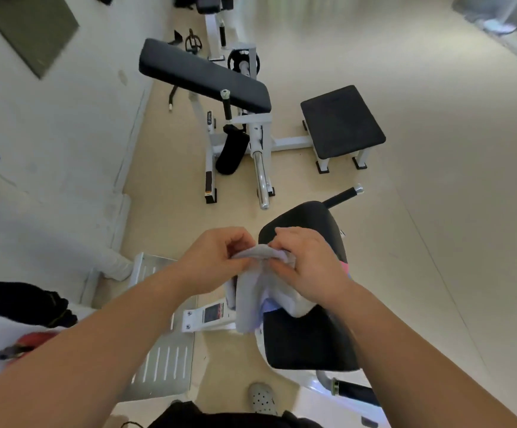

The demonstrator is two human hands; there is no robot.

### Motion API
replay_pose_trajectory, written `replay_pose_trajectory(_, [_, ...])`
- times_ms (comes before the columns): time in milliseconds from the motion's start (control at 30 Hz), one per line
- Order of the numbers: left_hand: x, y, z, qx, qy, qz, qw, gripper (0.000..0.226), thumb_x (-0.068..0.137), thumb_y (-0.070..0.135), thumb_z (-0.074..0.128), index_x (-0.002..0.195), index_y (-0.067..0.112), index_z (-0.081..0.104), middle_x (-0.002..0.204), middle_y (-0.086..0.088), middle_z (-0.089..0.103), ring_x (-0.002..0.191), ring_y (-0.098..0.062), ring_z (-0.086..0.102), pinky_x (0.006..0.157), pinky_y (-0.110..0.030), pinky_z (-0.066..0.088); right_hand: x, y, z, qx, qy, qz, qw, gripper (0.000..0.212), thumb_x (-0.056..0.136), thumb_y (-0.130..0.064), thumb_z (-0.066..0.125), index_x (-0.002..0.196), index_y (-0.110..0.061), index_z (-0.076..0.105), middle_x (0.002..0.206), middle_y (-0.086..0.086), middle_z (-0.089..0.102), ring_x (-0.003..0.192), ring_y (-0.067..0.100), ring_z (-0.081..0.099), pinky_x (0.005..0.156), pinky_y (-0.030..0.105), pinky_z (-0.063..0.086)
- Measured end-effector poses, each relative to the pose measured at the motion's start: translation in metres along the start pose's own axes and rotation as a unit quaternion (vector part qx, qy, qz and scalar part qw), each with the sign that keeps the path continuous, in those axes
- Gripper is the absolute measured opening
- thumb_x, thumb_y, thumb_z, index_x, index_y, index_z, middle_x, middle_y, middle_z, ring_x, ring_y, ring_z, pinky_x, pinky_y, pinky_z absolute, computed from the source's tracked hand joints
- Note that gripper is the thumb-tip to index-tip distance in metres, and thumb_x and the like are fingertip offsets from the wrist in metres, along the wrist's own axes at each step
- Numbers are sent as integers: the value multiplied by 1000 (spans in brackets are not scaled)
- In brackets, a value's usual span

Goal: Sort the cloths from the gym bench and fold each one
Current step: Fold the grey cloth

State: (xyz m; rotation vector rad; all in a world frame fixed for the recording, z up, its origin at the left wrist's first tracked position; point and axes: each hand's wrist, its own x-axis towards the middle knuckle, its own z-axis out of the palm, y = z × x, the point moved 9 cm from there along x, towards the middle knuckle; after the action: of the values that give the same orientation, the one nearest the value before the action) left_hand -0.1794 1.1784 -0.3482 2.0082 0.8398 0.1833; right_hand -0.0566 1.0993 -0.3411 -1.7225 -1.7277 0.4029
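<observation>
A pale grey-lilac cloth (251,291) hangs in front of me, pinched along its top edge by both hands. My left hand (217,257) grips the left part of that edge, and my right hand (309,267) grips the right part, the two almost touching. The cloth droops over the left edge of the black padded gym bench (306,341) below. A bit of pink cloth (345,267) peeks out on the bench behind my right wrist. A light cloth bundle (297,305) lies under my right hand.
A white-framed machine with a slanted black pad (204,75) and a black square seat (343,122) stands ahead on the beige floor. A metal footplate (164,359) lies at lower left. A dark garment (19,299) and a red object (32,341) sit at the left edge. My grey clog (261,396) is below.
</observation>
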Motion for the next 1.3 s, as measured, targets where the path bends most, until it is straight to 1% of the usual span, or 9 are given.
replay_pose_trajectory(100, [-31,1,-24,-36,24,-29,999,15,88,17,77,76,22,68,62,14,56,57,-2,46,56,-15,38,15,-32,-14,39,-5,20,999,18,86,-28,59,76,-30,44,67,-6,50,67,19,52,64,47,48])
replay_pose_trajectory(200, [-66,-15,-53,-78,86,-65,991,17,86,16,78,75,15,65,63,11,56,59,-5,46,57,-16,38,30,-63,-16,103,-4,6,995,21,81,-25,54,74,-31,35,71,4,57,86,36,65,67,49,51])
replay_pose_trajectory(367, [-125,-47,-81,-65,125,-123,982,19,87,3,67,81,18,56,64,10,53,57,-5,42,59,-23,37,55,-112,-5,159,-3,-31,987,26,84,-15,56,70,-21,35,64,-3,40,61,10,35,58,37,35])
replay_pose_trajectory(467, [-161,-69,-92,-71,166,-163,970,31,91,2,61,109,28,65,79,5,65,58,0,51,57,-14,42,68,-132,9,189,-4,-26,982,33,90,-16,59,70,-25,35,62,-9,37,59,7,33,57,28,33])
replay_pose_trajectory(667, [-197,-82,-108,-148,256,-131,946,61,87,46,73,142,44,47,142,24,53,127,2,53,106,-30,43,78,-210,65,200,-127,-98,967,24,92,-18,68,81,-30,50,63,-15,50,61,2,46,58,13,36])
replay_pose_trajectory(767, [-214,-80,-128,-194,315,-89,925,23,95,26,65,117,24,70,113,4,72,109,-9,65,96,-31,47,76,-244,88,201,-165,-133,956,15,93,-15,67,97,-29,64,67,-15,59,70,-3,55,64,8,39])
replay_pose_trajectory(900, [-265,-114,-152,-111,385,-145,905,11,91,3,62,82,7,66,71,-10,55,66,-9,46,66,-27,39,79,-270,113,218,-158,-126,955,16,94,-12,66,89,-27,68,79,-19,66,79,-1,59,68,8,40])
replay_pose_trajectory(1033, [-322,-175,-152,-8,338,-255,906,17,79,11,61,67,4,50,63,-2,43,58,-9,35,59,-29,32,78,-300,152,254,-163,-95,949,13,94,-8,65,90,-19,70,81,-8,68,78,-2,59,69,9,41])
replay_pose_trajectory(1300, [-459,-275,-195,-147,441,-267,844,24,85,-6,50,76,15,56,63,15,51,58,-1,43,58,-18,38,76,-356,250,150,-151,-66,975,14,89,-22,70,78,-29,68,73,-11,64,73,5,56,65,22,43])
